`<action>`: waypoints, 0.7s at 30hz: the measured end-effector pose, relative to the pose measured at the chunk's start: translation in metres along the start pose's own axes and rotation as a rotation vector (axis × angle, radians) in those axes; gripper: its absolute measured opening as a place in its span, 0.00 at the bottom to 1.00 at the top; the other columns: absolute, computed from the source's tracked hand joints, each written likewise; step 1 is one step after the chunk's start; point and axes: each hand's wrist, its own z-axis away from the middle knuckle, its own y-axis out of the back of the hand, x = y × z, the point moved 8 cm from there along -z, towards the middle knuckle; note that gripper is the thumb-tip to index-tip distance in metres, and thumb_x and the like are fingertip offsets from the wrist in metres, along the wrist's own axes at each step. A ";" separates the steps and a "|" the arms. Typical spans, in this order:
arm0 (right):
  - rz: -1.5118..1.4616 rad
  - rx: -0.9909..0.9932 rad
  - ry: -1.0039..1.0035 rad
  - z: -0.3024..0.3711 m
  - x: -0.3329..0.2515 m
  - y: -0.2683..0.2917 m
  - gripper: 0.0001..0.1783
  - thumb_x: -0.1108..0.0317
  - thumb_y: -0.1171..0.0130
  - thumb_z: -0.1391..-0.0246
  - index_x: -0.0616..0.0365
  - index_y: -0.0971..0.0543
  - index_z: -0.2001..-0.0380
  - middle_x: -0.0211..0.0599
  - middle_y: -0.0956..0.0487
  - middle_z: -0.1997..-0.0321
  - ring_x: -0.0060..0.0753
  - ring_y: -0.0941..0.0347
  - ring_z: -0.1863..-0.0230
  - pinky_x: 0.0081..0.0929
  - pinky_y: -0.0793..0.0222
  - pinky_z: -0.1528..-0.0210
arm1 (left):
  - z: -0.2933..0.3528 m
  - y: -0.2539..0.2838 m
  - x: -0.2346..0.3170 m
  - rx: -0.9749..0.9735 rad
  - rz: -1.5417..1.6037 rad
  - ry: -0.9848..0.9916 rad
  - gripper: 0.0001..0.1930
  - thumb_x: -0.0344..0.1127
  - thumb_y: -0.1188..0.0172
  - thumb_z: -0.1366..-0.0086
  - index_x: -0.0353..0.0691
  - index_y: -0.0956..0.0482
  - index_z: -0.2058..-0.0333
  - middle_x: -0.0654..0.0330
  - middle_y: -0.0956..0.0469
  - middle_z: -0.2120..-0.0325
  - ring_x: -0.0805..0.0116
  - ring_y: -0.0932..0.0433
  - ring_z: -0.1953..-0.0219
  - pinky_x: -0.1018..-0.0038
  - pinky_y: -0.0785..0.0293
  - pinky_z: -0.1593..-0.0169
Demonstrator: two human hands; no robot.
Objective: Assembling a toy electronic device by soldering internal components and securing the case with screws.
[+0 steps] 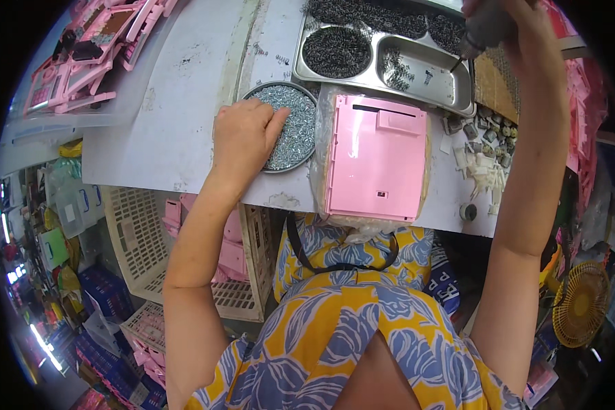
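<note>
My left hand (pixel 246 133) rests at the left side of a round metal dish (pixel 297 133) full of small silvery screws. Its fingers are curled in, with the thumb over the screws, and what they hold is hidden. My right hand (pixel 526 41) is raised at the upper right, wrapped round a dark electric screwdriver (pixel 490 31). The driver's bit points down over a steel compartment tray (pixel 427 51). Between my arms, a pink plastic panel (pixel 376 160) with a slot and a small cut-out lies on a plastic-wrapped pad (pixel 319 157) at the table's front edge.
Dark springs (pixel 336 51) fill several tray compartments. Small white parts (pixel 482 167) and metal pieces lie right of the panel. A clear bin (pixel 116 119) of pink assemblies stands at the far left. Below the table are a cream crate (pixel 140 236) and, at right, a yellow fan (pixel 581 304).
</note>
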 end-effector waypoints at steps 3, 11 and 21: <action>-0.246 -0.008 0.000 0.034 0.003 -0.028 0.18 0.67 0.43 0.41 0.68 0.28 0.51 0.37 0.23 0.72 0.32 0.24 0.70 0.30 0.24 0.64 | -0.002 0.008 0.013 0.075 0.138 -0.042 0.10 0.38 0.33 0.40 0.40 0.23 0.74 0.58 0.24 0.74 0.55 0.25 0.69 0.61 0.35 0.63; -0.437 -0.280 0.049 0.107 -0.027 -0.090 0.18 0.56 0.43 0.38 0.50 0.31 0.50 0.19 0.35 0.83 0.19 0.38 0.83 0.26 0.32 0.71 | 0.025 0.030 0.112 0.185 0.476 -0.294 0.07 0.31 0.30 0.45 0.46 0.19 0.68 0.67 0.21 0.70 0.70 0.24 0.68 0.68 0.41 0.56; -0.469 -0.074 0.011 0.123 -0.009 -0.099 0.17 0.53 0.38 0.39 0.48 0.31 0.56 0.20 0.35 0.84 0.19 0.38 0.84 0.26 0.33 0.73 | 0.030 0.024 0.114 0.182 0.559 -0.284 0.10 0.31 0.29 0.47 0.45 0.18 0.65 0.67 0.22 0.70 0.70 0.25 0.68 0.66 0.41 0.57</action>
